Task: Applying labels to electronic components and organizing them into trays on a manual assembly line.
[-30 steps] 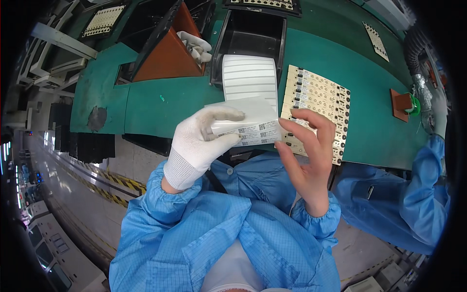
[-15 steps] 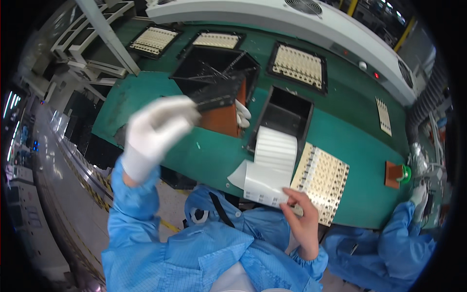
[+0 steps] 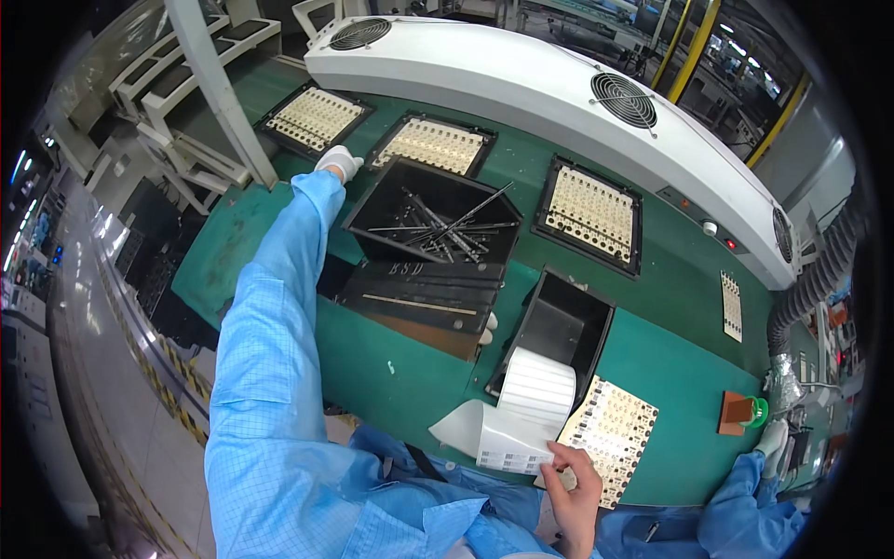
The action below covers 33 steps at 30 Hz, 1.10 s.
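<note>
My left hand [image 3: 341, 162], in a white glove, reaches far out at the upper left. It is beside the near right corner of a black frame [image 3: 312, 147] that holds a cream board; I cannot tell whether it touches. Its fingers are bent and partly hidden. My right hand [image 3: 573, 484], ungloved, pinches the edge of a white label sheet [image 3: 510, 454] between thumb and fingers. That sheet hangs off a roll of labels [image 3: 537, 387] lying at the near end of a black bin [image 3: 596, 347]. A loose cream circuit board [image 3: 615, 424] lies right of the roll.
A black box [image 3: 368, 210] of thin black strips stands mid-table by a stack of dark plates [image 3: 424, 296]. Two more framed boards [image 3: 433, 144] lie along the back. A white fan unit [image 3: 521, 70] spans behind. Another person's gloved hand [image 3: 775, 436] is at right.
My left hand has gone from above the near left table to the far left frame. The view has shifted upward, with the box's strips now plain. My right hand keeps its pinch.
</note>
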### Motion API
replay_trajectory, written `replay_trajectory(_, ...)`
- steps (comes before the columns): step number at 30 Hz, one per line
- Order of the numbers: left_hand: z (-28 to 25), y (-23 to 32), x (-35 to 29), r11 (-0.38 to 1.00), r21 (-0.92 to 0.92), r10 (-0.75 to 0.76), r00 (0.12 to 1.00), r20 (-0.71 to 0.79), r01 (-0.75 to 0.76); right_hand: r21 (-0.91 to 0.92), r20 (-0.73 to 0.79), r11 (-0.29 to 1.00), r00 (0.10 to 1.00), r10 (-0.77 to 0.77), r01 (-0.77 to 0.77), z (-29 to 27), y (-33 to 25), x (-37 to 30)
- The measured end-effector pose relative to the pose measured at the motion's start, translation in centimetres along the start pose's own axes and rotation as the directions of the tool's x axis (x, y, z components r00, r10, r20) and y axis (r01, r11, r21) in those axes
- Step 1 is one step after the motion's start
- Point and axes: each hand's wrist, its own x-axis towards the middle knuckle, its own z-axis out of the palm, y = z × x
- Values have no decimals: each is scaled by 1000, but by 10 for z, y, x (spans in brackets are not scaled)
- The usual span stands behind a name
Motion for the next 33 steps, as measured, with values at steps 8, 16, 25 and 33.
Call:
replay_trajectory(8,49,5,87,958,283,64,998,-21,-55,52,81,992,990,112,-117,-5,-13,10)
replay_trajectory(16,18,56,56,975,223,-24,999,33,16,-1,3,993,993,119,-119,3,-8,14)
replay_trajectory(25,-26,61,6,179,-837,105,836,539,517,26,-9,999,1000,22,-22,2,9,2)
replay_trajectory(33,-65,45,-35,-177,-875,191,888,418,450,90,22,996,1000,-3,1,3,12,-4)
